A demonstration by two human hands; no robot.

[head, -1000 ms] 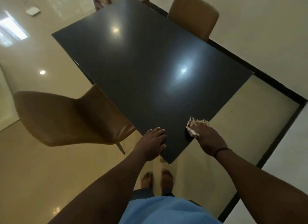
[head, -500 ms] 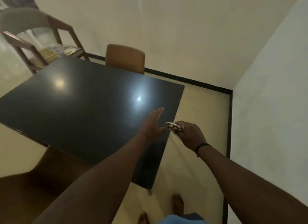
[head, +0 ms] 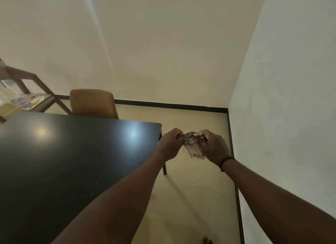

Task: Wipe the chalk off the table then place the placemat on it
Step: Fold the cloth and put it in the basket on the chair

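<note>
A small pale cloth with a fringed edge hangs between my two hands, in the air just beyond the right edge of the black table. My left hand pinches its left end and my right hand grips its right end. The cloth sags and its fringe points down over the floor. The table's glossy top shows two light reflections and no chalk marks that I can make out. A flat patterned mat lies on the wooden shelf unit at the far left.
A brown chair stands at the table's far side. A wooden shelf unit stands at the far left by the wall. Beige floor runs right of the table to a white wall with a dark skirting.
My right hand lifted the cloth off the table's corner and carried it out past the table's edge. My left hand left the tabletop and took the cloth's other end. My view swung up and right.
</note>
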